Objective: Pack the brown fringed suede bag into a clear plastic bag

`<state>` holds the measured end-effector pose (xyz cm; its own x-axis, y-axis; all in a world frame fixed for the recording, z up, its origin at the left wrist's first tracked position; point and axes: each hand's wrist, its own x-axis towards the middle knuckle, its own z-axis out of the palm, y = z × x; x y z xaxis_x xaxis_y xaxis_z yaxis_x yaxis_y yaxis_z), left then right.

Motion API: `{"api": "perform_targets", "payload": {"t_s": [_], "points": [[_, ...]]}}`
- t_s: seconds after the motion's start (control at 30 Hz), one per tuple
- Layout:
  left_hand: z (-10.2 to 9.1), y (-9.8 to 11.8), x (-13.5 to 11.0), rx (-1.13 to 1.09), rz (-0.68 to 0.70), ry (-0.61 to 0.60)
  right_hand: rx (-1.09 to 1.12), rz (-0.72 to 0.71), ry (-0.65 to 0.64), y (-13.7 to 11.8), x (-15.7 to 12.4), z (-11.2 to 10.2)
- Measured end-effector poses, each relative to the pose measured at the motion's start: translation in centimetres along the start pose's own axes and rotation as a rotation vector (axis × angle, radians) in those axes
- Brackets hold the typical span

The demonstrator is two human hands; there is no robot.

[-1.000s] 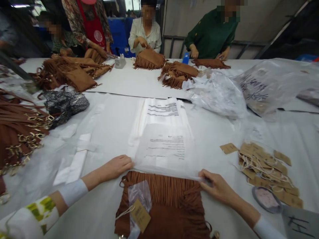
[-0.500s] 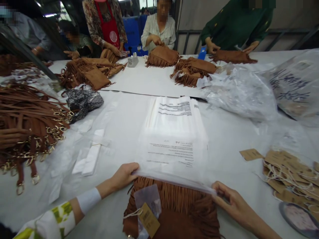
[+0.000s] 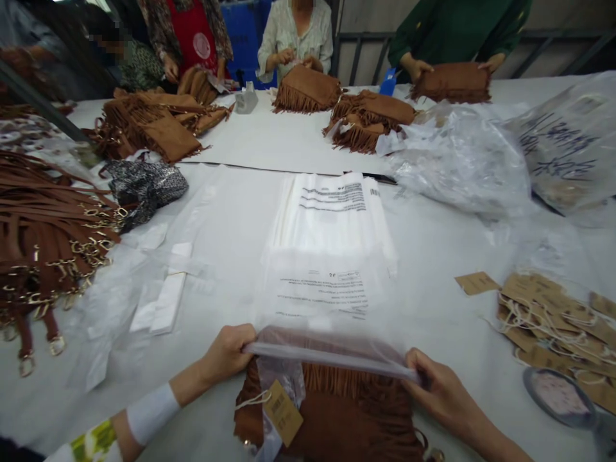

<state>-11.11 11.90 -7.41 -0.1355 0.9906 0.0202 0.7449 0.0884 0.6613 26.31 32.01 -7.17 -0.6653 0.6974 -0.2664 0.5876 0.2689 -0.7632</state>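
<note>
A brown fringed bag [image 3: 346, 417] lies at the table's front, with a tan paper tag [image 3: 283, 412] and a clear strip of plastic on it. The fringed end is inside the mouth of a clear printed plastic bag [image 3: 317, 289]. My left hand [image 3: 228, 350] pinches the left corner of that mouth, and my right hand [image 3: 436, 388] grips the right corner. Between them the plastic edge is stretched across the fringe. Beyond it lies a stack of printed plastic bags [image 3: 332, 208].
Brown straps with gold buckles [image 3: 52, 237] are heaped at left, near white paper strips [image 3: 163, 301]. Cardboard tags [image 3: 553, 314] and an oval dish [image 3: 558, 394] lie at right. Large plastic sacks [image 3: 462, 154] stand behind. Co-workers across the table handle fringed bags [image 3: 308, 88].
The plastic bag's mouth has come toward me over the fringed end, which now shows through the plastic. Across the table, a co-worker in green has raised a brown bag more upright.
</note>
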Motion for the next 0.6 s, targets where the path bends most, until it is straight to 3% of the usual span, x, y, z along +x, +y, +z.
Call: {"api": "perform_targets", "payload": {"t_s": [0.07, 0.17, 0.37, 0.5, 0.6], "points": [[0.4, 0.1, -0.4, 0.084, 0.086, 0.100, -0.020, -0.023, 0.040, 0.4, -0.4, 0.6], [-0.3, 0.4, -0.6, 0.172, 0.131, 0.102, -0.033, -0.042, 0.054, 0.8, -0.9, 0.9], [-1.3, 0.2, -4.2, 0.230, 0.296, -0.090, -0.021, -0.038, -0.056, 0.0, -3.2, 0.9], [-0.3, -1.0, -7.5, 0.184, 0.314, -0.162, 0.031, -0.017, -0.123, -0.7, -5.5, 0.7], [-0.3, -1.3, -8.6, 0.123, 0.308, -0.277, 0.062, -0.044, -0.140, -1.0, -6.9, -0.1]]}}
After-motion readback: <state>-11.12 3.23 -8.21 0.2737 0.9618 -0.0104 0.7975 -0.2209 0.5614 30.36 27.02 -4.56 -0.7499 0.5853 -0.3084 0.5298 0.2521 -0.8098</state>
